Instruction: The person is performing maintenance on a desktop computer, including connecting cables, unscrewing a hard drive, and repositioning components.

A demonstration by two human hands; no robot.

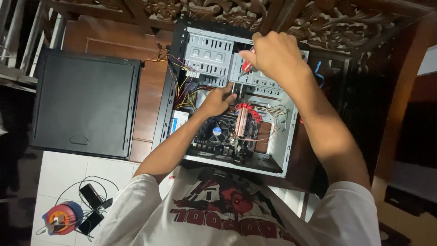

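Note:
An open computer case (283, 159) lies on its side on a wooden table, its motherboard (218, 134) and red-trimmed memory sticks (242, 119) exposed. My right hand (273, 54) is closed around a red-handled tool (246, 66) at the grey metal drive cage (207, 57) near the top of the case. My left hand (218, 101) reaches inside the case, fingers curled against the lower edge of the drive bays, just above the motherboard. What the left fingers hold is hidden.
The removed black side panel (84, 105) lies flat to the left of the case. Coloured cables (180, 77) bunch along the case's left wall. On the tiled floor lie a red cable reel (61, 218) and a black adapter (93, 196). Carved dark wood (337, 23) stands behind.

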